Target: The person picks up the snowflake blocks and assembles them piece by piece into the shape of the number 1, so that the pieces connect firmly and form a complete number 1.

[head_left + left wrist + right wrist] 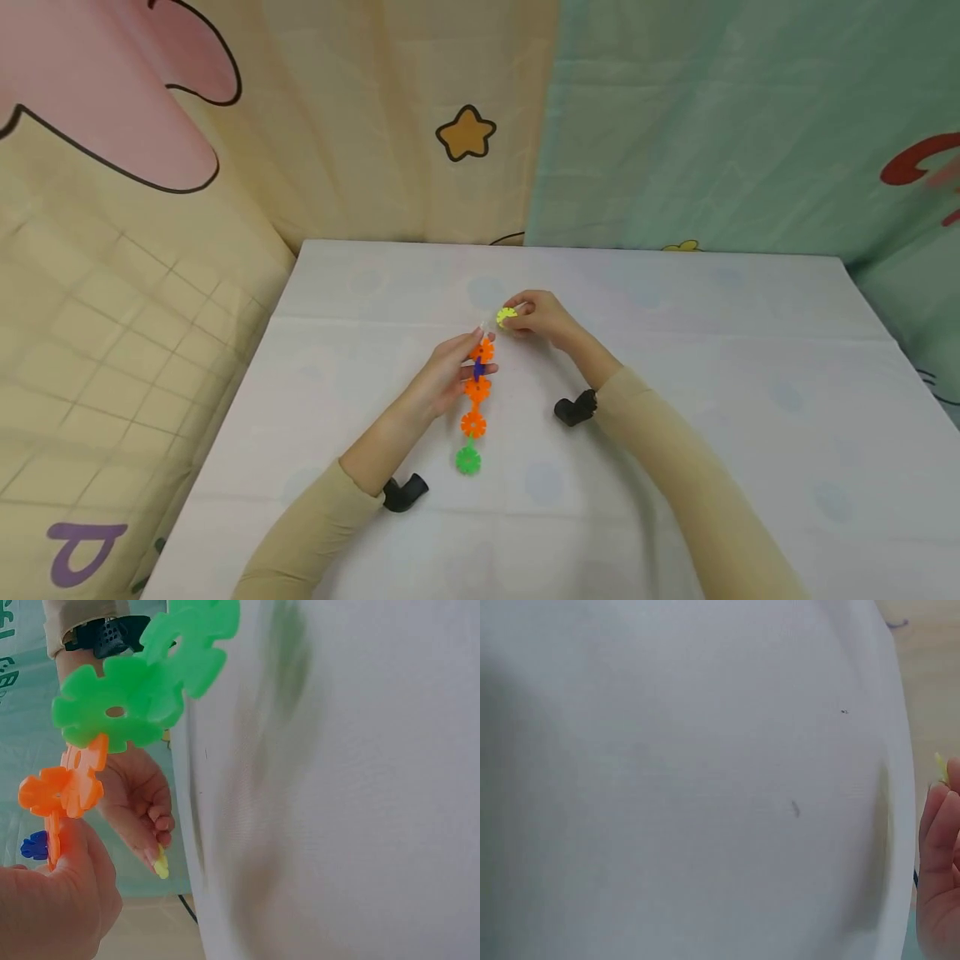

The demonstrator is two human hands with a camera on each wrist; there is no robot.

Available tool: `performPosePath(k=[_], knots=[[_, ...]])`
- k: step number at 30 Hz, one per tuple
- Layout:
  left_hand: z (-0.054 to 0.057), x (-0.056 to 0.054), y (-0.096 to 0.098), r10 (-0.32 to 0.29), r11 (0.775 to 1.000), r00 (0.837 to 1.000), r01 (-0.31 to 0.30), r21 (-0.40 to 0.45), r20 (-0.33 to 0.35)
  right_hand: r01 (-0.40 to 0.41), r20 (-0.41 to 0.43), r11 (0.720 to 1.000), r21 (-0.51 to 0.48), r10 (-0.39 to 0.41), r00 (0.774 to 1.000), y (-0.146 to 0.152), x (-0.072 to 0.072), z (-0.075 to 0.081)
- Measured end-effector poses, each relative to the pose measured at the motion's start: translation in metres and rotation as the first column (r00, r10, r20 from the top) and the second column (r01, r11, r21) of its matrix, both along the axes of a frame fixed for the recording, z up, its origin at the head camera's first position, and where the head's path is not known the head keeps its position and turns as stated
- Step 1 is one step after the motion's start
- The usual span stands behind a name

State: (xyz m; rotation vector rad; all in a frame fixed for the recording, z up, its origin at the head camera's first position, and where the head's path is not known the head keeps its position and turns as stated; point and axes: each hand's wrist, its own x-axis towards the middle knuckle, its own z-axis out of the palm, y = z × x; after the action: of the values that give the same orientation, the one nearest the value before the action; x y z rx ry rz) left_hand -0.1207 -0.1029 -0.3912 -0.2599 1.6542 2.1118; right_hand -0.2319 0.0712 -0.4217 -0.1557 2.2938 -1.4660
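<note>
My left hand (pixel 444 373) pinches a chain of flower-shaped interlocking discs near its far end. Orange discs (pixel 473 425) and a blue disc (pixel 478 369) make up its upper and middle part, with green discs (pixel 116 705) at the end nearer me. Something whitish and see-through (pixel 486 326) shows at the far tip, too small to make out clearly. Close beside that tip, my right hand (pixel 546 318) pinches a yellow disc (pixel 506 316) between thumb and fingers. The right wrist view catches only part of this hand at its right edge, with the yellow disc (pixel 941 766) partly hidden.
A white cloth-covered table (pixel 750 417) lies under both hands. Patterned curtains (pixel 675 125) hang behind it and at the sides. Black wrist-worn devices (pixel 576 408) sit at both sleeve cuffs.
</note>
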Motion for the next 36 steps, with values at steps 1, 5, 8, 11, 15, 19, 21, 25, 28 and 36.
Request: performPosePath(k=[1,5,8,11,15,19,21,25,28,36], knots=[[0.000,0.000,0.000,0.000,1.000,1.000,0.000,-0.006,0.001,0.000,0.006,1.000,-0.012,0.000,1.000,0.002,0.001,0.002],[0.001,0.001,0.002,-0.001,1.000,1.000,0.001,-0.024,0.000,0.001,0.023,0.998,-0.060,0.000,1.000,0.011,0.006,0.006],[0.002,0.001,0.003,-0.007,0.999,1.000,0.007,-0.034,-0.002,-0.004,0.018,0.996,-0.092,0.006,1.000,0.017,0.007,0.005],[0.002,0.002,0.004,-0.011,0.999,1.000,0.011,-0.038,-0.005,-0.018,0.020,0.992,-0.123,0.021,1.000,0.022,0.011,0.009],[0.002,0.002,0.007,-0.014,0.999,1.000,0.014,-0.034,-0.004,-0.030,0.031,0.988,-0.151,0.035,0.999,0.026,0.016,0.014],[0.002,0.002,0.010,-0.022,0.999,1.000,0.022,-0.035,-0.008,-0.042,0.037,0.985,-0.167,0.048,0.998,0.030,0.021,0.019],[0.002,0.002,0.011,-0.028,0.999,1.000,0.027,-0.041,-0.012,-0.050,0.033,0.985,-0.167,0.056,0.998,0.032,0.023,0.022],[0.002,0.003,0.012,-0.036,0.998,0.999,0.035,-0.053,-0.016,-0.064,0.031,0.985,-0.162,0.070,0.997,0.035,0.028,0.028],[0.002,0.003,0.013,-0.042,0.997,0.999,0.041,-0.059,-0.018,-0.074,0.028,0.984,-0.164,0.080,0.996,0.037,0.032,0.034],[0.003,0.005,0.016,-0.057,0.996,0.998,0.056,-0.073,-0.013,-0.133,-0.003,0.975,-0.177,0.134,0.991,0.042,0.040,0.046]])
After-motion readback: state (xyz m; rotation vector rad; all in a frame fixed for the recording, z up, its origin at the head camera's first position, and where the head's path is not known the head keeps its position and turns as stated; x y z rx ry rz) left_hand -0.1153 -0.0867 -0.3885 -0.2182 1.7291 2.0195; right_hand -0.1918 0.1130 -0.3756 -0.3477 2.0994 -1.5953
